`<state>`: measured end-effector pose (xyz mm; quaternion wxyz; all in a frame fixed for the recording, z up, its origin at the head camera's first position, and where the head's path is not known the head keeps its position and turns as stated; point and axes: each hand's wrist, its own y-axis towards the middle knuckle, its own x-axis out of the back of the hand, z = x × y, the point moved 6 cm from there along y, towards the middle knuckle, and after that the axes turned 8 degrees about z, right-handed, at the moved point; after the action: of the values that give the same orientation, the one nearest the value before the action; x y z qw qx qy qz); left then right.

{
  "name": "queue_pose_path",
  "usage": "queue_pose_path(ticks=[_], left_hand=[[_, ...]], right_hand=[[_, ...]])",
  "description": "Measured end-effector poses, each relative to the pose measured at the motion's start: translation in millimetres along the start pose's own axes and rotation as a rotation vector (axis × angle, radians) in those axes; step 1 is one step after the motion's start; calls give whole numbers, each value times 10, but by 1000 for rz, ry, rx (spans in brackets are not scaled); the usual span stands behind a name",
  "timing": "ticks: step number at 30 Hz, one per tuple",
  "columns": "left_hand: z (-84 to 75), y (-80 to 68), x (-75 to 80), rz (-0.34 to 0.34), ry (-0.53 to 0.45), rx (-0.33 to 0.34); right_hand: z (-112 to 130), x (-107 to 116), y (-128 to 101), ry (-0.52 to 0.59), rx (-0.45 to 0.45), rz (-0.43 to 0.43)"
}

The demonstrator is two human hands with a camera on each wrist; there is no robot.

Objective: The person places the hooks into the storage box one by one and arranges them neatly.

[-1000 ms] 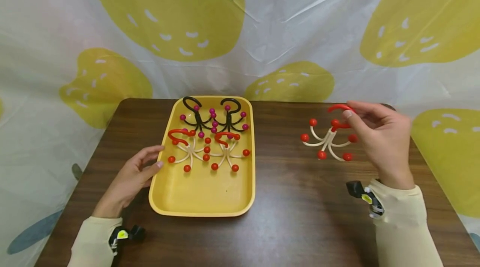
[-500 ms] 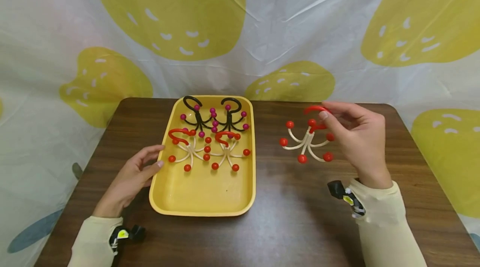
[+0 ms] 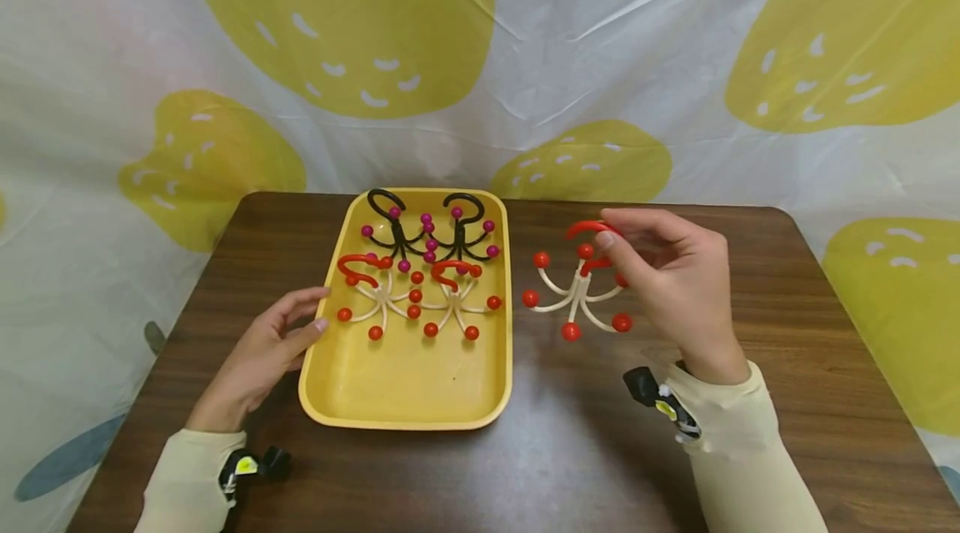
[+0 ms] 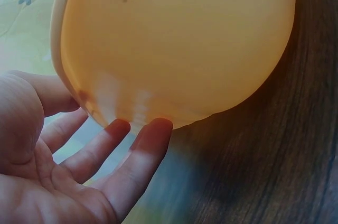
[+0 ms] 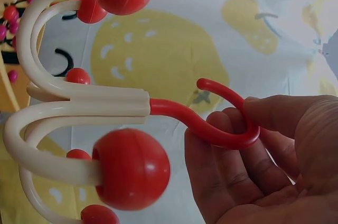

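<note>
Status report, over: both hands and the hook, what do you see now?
Right hand pinches hook, in air, right of tray. Left hand open, fingertips on tray rim. Path to tray clear.

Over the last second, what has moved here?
The right hand, pinching the red-and-cream hook hanger, carried it leftward toward the yellow tray. The left hand stayed against the tray's edge, and the four hangers in the tray stayed put.

Cream long sleeves (image 3: 738,441), small black-and-yellow camera (image 3: 251,463) at each wrist
</note>
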<state>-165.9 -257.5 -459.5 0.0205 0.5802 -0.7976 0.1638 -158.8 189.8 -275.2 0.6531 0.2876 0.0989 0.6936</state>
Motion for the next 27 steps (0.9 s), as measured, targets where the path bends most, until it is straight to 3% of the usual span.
queue_pose_path(ticks=[9, 13, 20, 27], left_hand=[[-4, 0, -7, -3, -4, -1], [-11, -5, -11, -5, -2, -1], [-6, -6, -14, -5, -2, -2], [-6, 5, -10, -8, 10, 5]], right_hand=[[139, -250, -10, -16, 3, 55], [202, -369, -6, 26, 43, 91], [280, -604, -20, 66, 34, 157], [356, -887, -10, 109, 115, 246]])
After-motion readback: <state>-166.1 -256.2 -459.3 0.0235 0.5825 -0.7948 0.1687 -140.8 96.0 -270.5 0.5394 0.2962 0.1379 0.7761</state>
